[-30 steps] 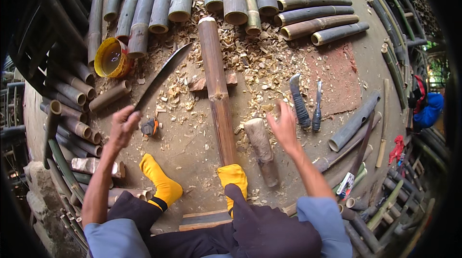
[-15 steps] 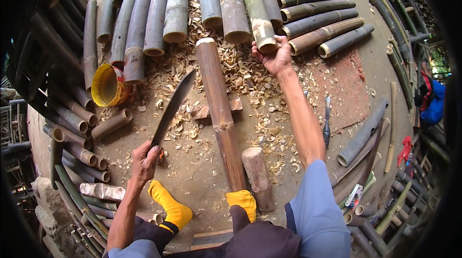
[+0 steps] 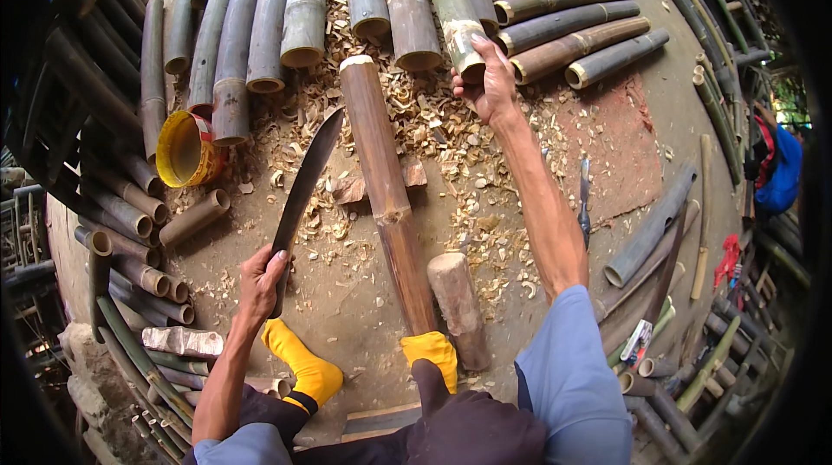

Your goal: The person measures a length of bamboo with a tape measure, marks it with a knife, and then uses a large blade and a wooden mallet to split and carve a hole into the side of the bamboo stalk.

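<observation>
My left hand is closed round the handle of a machete, its long dark blade tilted up and to the right. At the far right of centre, my right hand grips the near end of a green bamboo tube, whose skin is scraped pale near the cut. Between my arms lies a brown bamboo length, its far part across a wooden block. My foot in a yellow sock touches its near end. A short log stands beside it.
Several bamboo tubes lie side by side at the back. More bamboo is at the far right. Shavings cover the ground. A yellow bucket lies tipped at left, and a chisel-like tool lies right of my right forearm.
My right hand stays on the green bamboo tube, its thumb now further up over the end. The whole view has shifted slightly. The machete remains in my left hand.
</observation>
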Action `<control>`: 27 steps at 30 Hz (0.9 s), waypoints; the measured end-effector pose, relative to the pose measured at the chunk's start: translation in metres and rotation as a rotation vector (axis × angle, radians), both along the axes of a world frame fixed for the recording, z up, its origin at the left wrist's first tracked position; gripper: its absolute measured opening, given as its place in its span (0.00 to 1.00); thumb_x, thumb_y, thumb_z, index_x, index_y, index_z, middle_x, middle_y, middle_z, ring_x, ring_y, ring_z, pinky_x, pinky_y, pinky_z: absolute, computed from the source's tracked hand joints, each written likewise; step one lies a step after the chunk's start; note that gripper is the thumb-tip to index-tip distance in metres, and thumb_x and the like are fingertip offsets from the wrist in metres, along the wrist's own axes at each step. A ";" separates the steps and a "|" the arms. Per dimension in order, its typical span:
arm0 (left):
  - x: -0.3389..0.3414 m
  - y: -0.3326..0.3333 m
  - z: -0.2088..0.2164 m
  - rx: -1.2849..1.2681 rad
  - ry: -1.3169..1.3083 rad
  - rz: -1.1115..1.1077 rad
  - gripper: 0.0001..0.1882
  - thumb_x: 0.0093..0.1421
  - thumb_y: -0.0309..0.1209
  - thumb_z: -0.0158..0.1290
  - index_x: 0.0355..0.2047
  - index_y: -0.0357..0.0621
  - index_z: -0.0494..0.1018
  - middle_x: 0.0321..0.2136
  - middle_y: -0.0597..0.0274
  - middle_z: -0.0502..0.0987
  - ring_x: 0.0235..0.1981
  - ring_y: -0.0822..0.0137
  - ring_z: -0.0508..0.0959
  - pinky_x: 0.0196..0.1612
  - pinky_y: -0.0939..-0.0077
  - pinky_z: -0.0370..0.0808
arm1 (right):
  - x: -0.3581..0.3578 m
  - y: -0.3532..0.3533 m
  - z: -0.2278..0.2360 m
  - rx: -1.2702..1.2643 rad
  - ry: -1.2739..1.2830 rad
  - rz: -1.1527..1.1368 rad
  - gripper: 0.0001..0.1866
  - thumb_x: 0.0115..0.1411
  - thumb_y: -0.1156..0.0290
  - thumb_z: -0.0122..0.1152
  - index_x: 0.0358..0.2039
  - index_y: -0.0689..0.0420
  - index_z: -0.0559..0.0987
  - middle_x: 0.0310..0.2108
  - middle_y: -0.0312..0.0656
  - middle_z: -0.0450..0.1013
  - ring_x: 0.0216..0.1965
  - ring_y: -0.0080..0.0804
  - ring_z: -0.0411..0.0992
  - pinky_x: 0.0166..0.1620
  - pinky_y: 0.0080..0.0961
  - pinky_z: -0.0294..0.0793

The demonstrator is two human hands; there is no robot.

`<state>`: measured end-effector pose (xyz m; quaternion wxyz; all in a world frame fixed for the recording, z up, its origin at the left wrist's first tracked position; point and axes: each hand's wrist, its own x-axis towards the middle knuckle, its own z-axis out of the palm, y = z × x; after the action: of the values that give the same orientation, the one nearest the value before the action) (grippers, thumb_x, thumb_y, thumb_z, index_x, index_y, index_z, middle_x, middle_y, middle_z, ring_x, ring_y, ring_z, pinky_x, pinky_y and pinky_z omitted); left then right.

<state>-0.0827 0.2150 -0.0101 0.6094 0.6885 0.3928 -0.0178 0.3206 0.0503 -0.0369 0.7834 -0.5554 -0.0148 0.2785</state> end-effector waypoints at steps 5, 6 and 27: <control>-0.003 0.000 0.002 -0.009 -0.046 0.020 0.13 0.62 0.36 0.48 0.33 0.37 0.72 0.19 0.68 0.72 0.17 0.78 0.70 0.21 0.82 0.68 | -0.010 -0.011 -0.005 -1.072 -0.953 0.036 0.40 0.48 0.59 0.66 0.61 0.50 0.60 0.36 0.65 0.69 0.27 0.40 0.73 0.21 0.27 0.75; -0.004 0.002 0.002 0.007 -0.028 0.020 0.13 0.62 0.36 0.48 0.33 0.36 0.72 0.19 0.68 0.72 0.17 0.78 0.70 0.21 0.83 0.68 | -0.015 -0.013 -0.011 -1.124 -1.030 0.058 0.41 0.47 0.59 0.67 0.61 0.49 0.60 0.38 0.67 0.68 0.27 0.41 0.73 0.22 0.27 0.75; -0.006 0.000 0.003 -0.044 -0.016 0.097 0.13 0.62 0.36 0.46 0.31 0.38 0.70 0.19 0.65 0.71 0.18 0.76 0.71 0.22 0.82 0.69 | -0.310 -0.227 0.030 -1.201 -0.871 0.301 0.37 0.42 0.69 0.69 0.54 0.52 0.64 0.40 0.56 0.64 0.37 0.54 0.67 0.36 0.43 0.70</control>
<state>-0.0891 0.2150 -0.0066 0.6275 0.6553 0.4204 0.0086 0.0106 -0.1772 -0.0066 0.2228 -0.9386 -0.2446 0.0980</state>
